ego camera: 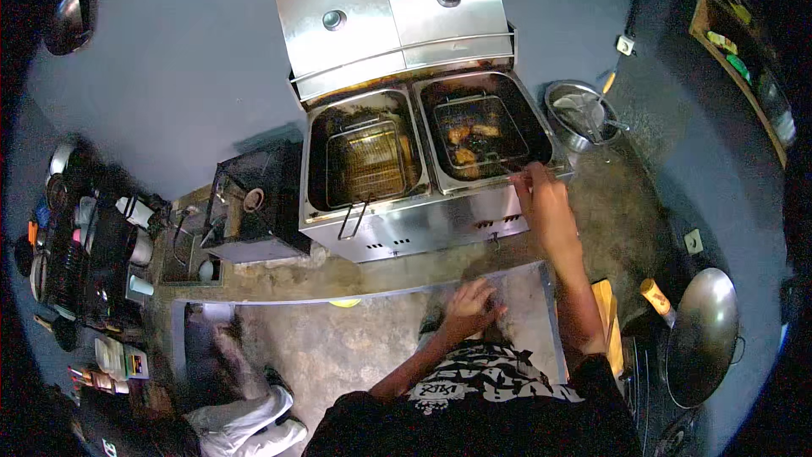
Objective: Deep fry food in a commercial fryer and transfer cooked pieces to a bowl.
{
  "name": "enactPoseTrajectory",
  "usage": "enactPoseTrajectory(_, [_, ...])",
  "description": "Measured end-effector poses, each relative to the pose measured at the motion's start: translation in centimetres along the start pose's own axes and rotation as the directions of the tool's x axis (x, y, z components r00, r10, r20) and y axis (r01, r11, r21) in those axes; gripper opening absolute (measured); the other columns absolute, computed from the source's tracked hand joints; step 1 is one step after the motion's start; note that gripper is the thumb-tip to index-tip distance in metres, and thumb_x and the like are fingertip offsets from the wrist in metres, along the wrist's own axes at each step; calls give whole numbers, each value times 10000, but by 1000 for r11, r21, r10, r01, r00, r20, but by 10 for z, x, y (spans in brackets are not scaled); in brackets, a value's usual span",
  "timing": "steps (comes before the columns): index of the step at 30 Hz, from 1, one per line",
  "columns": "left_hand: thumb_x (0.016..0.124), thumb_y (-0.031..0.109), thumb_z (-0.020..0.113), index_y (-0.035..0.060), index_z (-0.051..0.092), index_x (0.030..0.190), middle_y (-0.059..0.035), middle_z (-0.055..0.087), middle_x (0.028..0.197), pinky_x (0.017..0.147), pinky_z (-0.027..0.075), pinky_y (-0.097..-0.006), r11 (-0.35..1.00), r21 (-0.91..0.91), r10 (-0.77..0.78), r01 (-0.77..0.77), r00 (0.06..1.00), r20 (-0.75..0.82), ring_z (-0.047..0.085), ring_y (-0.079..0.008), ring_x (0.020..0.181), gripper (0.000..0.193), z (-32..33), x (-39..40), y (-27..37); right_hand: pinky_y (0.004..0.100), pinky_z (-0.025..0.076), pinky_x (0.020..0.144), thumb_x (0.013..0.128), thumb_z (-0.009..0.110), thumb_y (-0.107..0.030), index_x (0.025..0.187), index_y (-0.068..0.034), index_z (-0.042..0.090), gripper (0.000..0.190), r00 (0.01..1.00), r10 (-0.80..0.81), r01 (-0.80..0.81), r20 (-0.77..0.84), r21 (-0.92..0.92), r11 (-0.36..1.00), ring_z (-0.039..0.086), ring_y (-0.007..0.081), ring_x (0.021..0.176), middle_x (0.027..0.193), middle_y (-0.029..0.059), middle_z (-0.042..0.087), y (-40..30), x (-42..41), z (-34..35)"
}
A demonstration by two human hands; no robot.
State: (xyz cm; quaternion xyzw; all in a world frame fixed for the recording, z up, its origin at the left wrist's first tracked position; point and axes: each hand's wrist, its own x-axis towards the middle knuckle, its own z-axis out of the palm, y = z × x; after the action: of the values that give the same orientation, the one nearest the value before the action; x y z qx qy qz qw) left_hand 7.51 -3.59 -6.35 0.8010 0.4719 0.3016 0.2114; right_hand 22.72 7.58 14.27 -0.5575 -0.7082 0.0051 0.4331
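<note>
A steel double deep fryer (399,216) stands before me on the counter. In its right well sits a wire basket (517,133) with several browned fried pieces (466,136). My right hand (545,200) is at the front rim of that well, fingers closed around what looks like the basket's thin handle, mostly hidden by the hand. The left well holds another wire basket (365,162) in oil, its handle (354,221) hanging over the front. My left hand (469,311) hovers by my waist, fingers loosely bent and apart, with nothing seen in it.
Steel lids (393,13) lean behind the fryer. To its right is a metal bowl (577,114) with utensils. A wok (704,336) lies farther right. A dark open-fronted box (254,228) stands left of the fryer. Another person's light trousers (247,419) show at lower left.
</note>
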Motion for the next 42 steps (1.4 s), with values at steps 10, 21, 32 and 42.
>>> enactPoseTrajectory(10, [727, 477, 634, 68, 590, 1030, -138, 472, 1209, 894, 391, -437, 1000, 5, 19, -19, 1000, 10, 478, -323, 1075, 511, -10, 9, 8, 413, 424, 548, 818, 589, -119, 817, -2, 490, 153, 997, -57, 54, -53, -49, 997, 543, 382, 621, 691, 201, 557, 3, 14, -8])
enactPoseTrajectory(21, [739, 491, 612, 46, 587, 1025, -127, 499, 1160, 891, 391, -444, 998, -39, 42, -40, 998, 52, 492, -320, 1051, 530, -1, 12, 1, 496, 434, 648, 848, 537, -188, 875, 17, 483, 214, 996, 18, -12, 88, -77, 997, 541, 435, 785, 861, 257, 558, -10, 43, -20])
enactPoseTrajectory(32, [781, 495, 562, 64, 549, 1099, -153, 448, 1234, 951, 337, -442, 995, 93, 16, -27, 993, 115, 434, -321, 1139, 536, -15, 19, 14, 450, 410, 644, 805, 601, -176, 803, 16, 499, 218, 957, -288, 285, -23, -100, 953, 531, 404, 761, 743, 227, 555, -10, 120, -22])
enactPoseTrajectory(42, [798, 530, 513, 56, 530, 1150, -165, 425, 1256, 973, 318, -425, 997, 16, -80, 79, 980, 181, 391, -324, 1178, 591, -13, 13, 1, 427, 430, 653, 812, 590, -197, 778, 57, 533, 262, 949, -296, 303, 110, -46, 952, 558, 402, 717, 718, 242, 569, -21, 138, -26])
